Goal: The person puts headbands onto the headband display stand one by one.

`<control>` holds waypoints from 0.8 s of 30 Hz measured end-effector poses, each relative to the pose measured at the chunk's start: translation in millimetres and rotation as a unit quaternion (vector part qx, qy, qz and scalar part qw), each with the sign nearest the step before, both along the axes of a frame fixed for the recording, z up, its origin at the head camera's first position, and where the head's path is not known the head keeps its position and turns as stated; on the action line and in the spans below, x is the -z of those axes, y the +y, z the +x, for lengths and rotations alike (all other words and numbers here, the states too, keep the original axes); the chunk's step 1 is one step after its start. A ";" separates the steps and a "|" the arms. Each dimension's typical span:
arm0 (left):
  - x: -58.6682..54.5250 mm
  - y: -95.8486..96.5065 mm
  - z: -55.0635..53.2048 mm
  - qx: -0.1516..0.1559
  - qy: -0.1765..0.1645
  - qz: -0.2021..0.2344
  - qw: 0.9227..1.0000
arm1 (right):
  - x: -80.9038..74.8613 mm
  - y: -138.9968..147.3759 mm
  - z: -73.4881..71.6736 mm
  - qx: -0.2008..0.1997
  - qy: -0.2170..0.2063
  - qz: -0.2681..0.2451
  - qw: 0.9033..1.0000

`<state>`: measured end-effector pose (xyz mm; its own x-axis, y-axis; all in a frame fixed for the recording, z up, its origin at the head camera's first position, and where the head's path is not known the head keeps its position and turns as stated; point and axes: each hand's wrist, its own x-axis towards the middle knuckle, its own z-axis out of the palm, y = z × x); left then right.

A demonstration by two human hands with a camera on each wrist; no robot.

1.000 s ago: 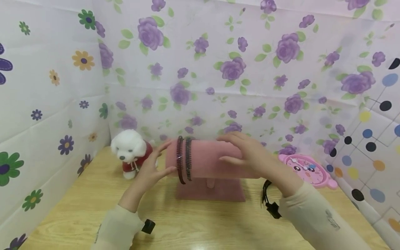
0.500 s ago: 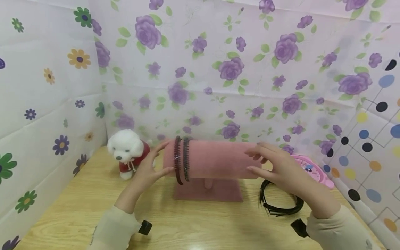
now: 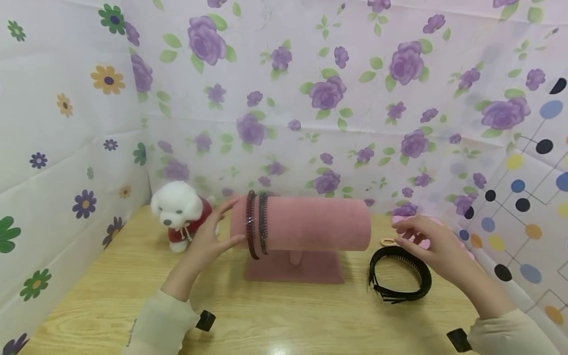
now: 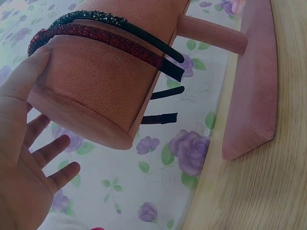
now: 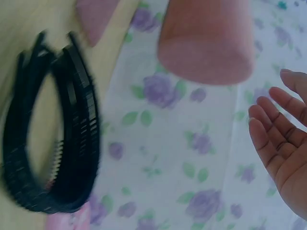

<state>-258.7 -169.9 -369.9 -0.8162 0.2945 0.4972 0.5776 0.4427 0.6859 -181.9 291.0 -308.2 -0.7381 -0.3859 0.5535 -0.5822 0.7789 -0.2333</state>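
A pink padded cylinder stand [image 3: 317,224] stands on the table with two glittery headbands around its left part, one dark red [image 3: 250,227] and one dark grey-green [image 3: 264,224]. My left hand [image 3: 210,236] is at the cylinder's left end. In the left wrist view its thumb [image 4: 29,72] lies against the pink fabric beside the red headband, the other fingers spread. My right hand [image 3: 428,241] is in the air to the right, fingers loosely bent and holding nothing. Below and left of it lies a stack of black headbands [image 3: 426,283], some with comb teeth.
A white toy dog [image 3: 177,207] in red sits at the back left. Behind my right hand is a pink clock [image 3: 401,218], mostly hidden. A small tan ring-shaped item [image 3: 388,242] lies beyond the black headbands. Floral cloth [image 3: 293,98] hangs behind the wooden table [image 3: 248,320].
My right hand has moved right, away from the pink cylinder, past its end to above the black headbands, uncovering them. My left hand stays at the cylinder's left end.
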 end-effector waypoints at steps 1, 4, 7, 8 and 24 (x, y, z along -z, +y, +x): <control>-0.1 0.5 -0.1 0.002 0.001 0.000 1.000 | 4.0 5.6 0.0 0.003 -0.007 -0.012 1.000; -0.5 1.2 0.2 0.005 0.005 0.002 1.000 | 13.1 19.5 0.4 0.019 -0.018 -0.027 0.999; -1.2 0.9 0.5 0.009 0.008 0.004 1.000 | 19.8 29.4 1.3 0.034 -0.013 -0.021 0.999; -1.4 0.7 0.7 0.010 0.008 0.004 1.000 | 21.7 32.2 1.4 0.036 -0.009 -0.017 0.999; -2.9 0.6 2.7 0.008 -0.013 0.003 1.000 | 52.4 65.0 -2.8 0.076 -0.038 -0.025 0.996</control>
<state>-256.1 -169.2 -367.0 -0.8238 0.3043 0.4784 0.5669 0.4296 0.7029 -184.7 356.0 -360.6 -0.8267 -0.2391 0.5092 -0.4370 0.8431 -0.3136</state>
